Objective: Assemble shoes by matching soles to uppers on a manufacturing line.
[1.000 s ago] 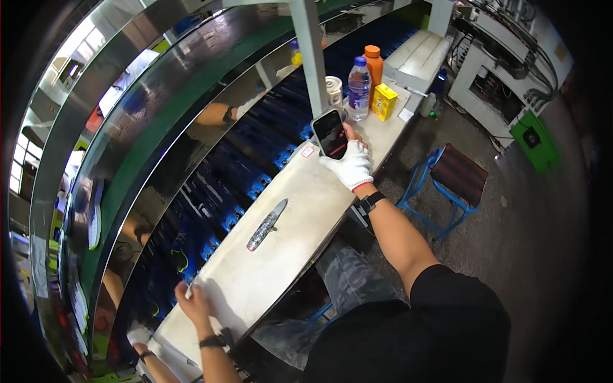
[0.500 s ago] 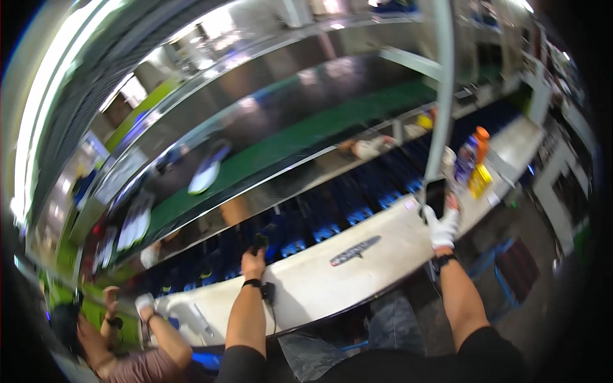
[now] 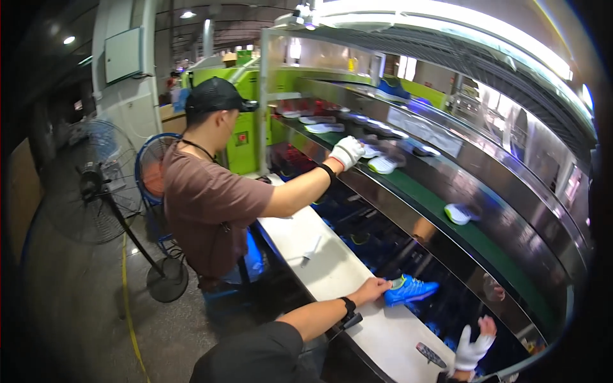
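My bare left hand (image 3: 371, 291), with a dark band at the wrist, pinches the heel collar of a bright blue sports shoe (image 3: 412, 290). The shoe hangs sideways over the inner edge of the white bench (image 3: 332, 271), toe pointing right, its laces yellow-green. At the lower right my right hand (image 3: 474, 348) wears a white glove with bare fingertips. Its fingers are raised and apart, holding nothing. On the bench between my hands lies a slim, dark, patterned object (image 3: 431, 355) of a kind I cannot make out.
Left of me a co-worker (image 3: 214, 185) reaches a gloved hand (image 3: 348, 152) over the green conveyor belt (image 3: 415, 191), which carries several pale shoes. Dark blue shoes crowd the lower channel beside the bench. A standing fan (image 3: 92, 182) is at the far left.
The view has swung left, bringing the co-worker into the middle. My right hand has left the phone it was touching and is empty. The blue shoe now shows clearly in my left hand.
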`<state>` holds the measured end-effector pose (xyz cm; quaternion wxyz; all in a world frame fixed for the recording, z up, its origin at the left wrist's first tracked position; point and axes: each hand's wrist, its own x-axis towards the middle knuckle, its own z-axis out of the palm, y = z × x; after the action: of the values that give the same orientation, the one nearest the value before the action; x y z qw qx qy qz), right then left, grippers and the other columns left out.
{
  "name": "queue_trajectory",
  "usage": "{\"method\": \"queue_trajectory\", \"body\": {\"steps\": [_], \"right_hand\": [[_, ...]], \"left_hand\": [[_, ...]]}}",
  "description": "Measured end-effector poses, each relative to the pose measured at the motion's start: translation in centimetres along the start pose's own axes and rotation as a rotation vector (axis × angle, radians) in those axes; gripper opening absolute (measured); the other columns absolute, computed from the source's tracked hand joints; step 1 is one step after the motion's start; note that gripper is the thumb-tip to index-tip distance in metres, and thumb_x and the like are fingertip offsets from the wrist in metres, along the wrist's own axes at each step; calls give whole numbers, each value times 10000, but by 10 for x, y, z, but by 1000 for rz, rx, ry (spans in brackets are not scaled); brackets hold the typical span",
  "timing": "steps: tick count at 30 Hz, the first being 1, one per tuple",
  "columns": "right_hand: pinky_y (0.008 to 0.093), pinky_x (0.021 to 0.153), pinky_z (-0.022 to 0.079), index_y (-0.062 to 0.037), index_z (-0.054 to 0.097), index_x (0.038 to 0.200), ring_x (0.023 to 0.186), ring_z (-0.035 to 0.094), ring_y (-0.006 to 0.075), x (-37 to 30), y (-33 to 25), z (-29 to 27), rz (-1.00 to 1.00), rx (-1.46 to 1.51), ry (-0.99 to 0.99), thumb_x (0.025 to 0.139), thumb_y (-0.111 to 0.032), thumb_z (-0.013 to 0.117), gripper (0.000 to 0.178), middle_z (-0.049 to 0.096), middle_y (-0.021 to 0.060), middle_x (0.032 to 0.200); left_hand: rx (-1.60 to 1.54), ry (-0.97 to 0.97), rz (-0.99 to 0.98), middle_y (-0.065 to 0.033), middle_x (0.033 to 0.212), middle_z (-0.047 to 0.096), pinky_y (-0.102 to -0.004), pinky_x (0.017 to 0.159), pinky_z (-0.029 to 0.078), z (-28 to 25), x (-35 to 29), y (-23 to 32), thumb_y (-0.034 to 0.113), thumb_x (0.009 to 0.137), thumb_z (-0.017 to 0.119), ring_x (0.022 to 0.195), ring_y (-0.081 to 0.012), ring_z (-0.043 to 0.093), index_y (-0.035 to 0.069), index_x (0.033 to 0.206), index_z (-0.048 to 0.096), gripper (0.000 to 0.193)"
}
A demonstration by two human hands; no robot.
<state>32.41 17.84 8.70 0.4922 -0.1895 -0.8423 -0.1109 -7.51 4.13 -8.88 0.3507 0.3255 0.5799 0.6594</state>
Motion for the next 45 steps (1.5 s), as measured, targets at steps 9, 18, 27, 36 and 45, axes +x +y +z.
{"method": "queue_trajectory", "body": {"steps": [9, 18, 27, 36, 45], "right_hand": [[529, 1172, 455, -24, 603, 1498, 1348, 615, 459, 249, -25, 121, 251, -60, -577, 1040, -506, 636, 666, 643, 258, 1502], [504, 1115, 494, -37, 703, 1334, 1281, 639, 450, 274, -46, 138, 264, 159, -619, 948, -542, 727, 636, 703, 254, 1369], [416, 850, 519, -58, 636, 1013, 937, 631, 333, 170, 7, 95, -62, 304, -57, 848, -23, 834, 260, 659, 135, 1001], [485, 981, 590, -39, 689, 1211, 1043, 733, 346, -35, -38, -79, 286, 605, 53, 950, -180, 824, 325, 754, 165, 1167], [397, 990, 595, -25, 655, 1119, 1170, 743, 281, -107, -148, -69, 807, 1099, -153, 1073, -430, 757, 420, 648, 363, 1477]], "left_hand": [[614, -90, -188, -181, 832, 753, -474, 768, 575, -31, -110, 68, 348, 990, 769, 775, -326, 729, 9, 938, 785, 343], [1084, -541, 623, -275, 1075, 728, -550, 866, 580, 89, -82, 75, 282, 965, 749, 1005, -447, 730, 40, 1430, 652, 534], [494, -471, 820, -227, 1367, 681, -499, 1053, 552, 108, -158, 111, 157, 1002, 730, 1233, -448, 663, 62, 1547, 583, 572], [399, -293, 1064, -129, 1101, 786, -484, 732, 541, 90, -192, 125, 84, 892, 824, 825, -346, 706, 93, 1327, 753, 442], [208, -267, 414, -280, 1333, 763, -326, 754, 649, 116, -215, 119, 139, 1022, 788, 847, -223, 812, -22, 1031, 720, 175]]}}
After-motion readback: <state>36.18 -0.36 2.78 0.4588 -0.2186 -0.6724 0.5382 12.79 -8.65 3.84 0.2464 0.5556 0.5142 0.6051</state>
